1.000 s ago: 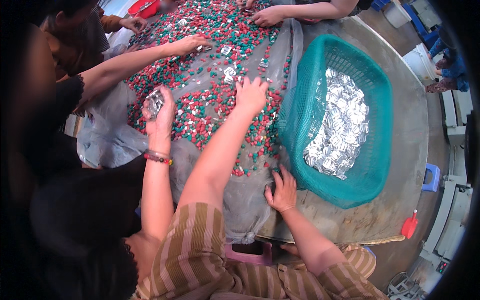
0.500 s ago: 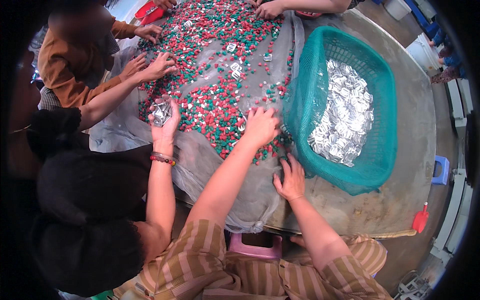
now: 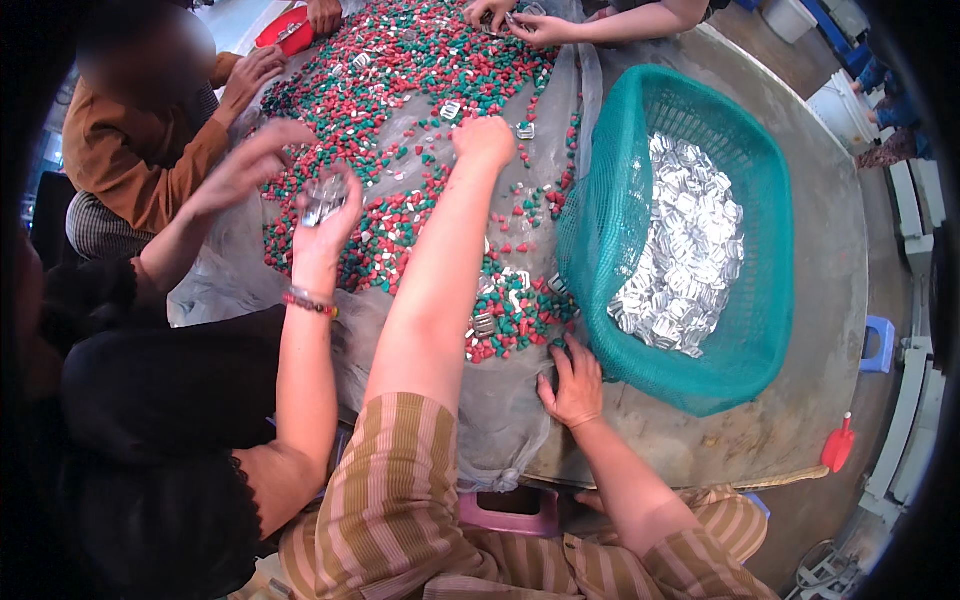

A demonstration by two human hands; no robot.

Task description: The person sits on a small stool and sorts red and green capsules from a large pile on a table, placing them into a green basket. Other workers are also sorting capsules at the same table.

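Observation:
My left hand is stretched far forward over a spread of small red, green and white pieces, its fingers curled; what they hold, if anything, is hidden. Close to it lie silver metal buckles, with another buckle to the right. My right hand rests at the near right edge of the pieces, fingers apart and holding nothing I can see. Between my arms more buckles lie among the pieces. A clear plastic sheet lies under them.
A green basket lined with mesh stands right, holding a heap of silver buckles. At left, a co-worker's braceleted hand cups several buckles. Other co-workers' hands work at the far side. A red tray sits far left.
My left hand has moved forward and slightly left, its fingers now curled. Buckles now show on the near pieces. My right hand stays nearly in place; the neighbour's free hand has lifted.

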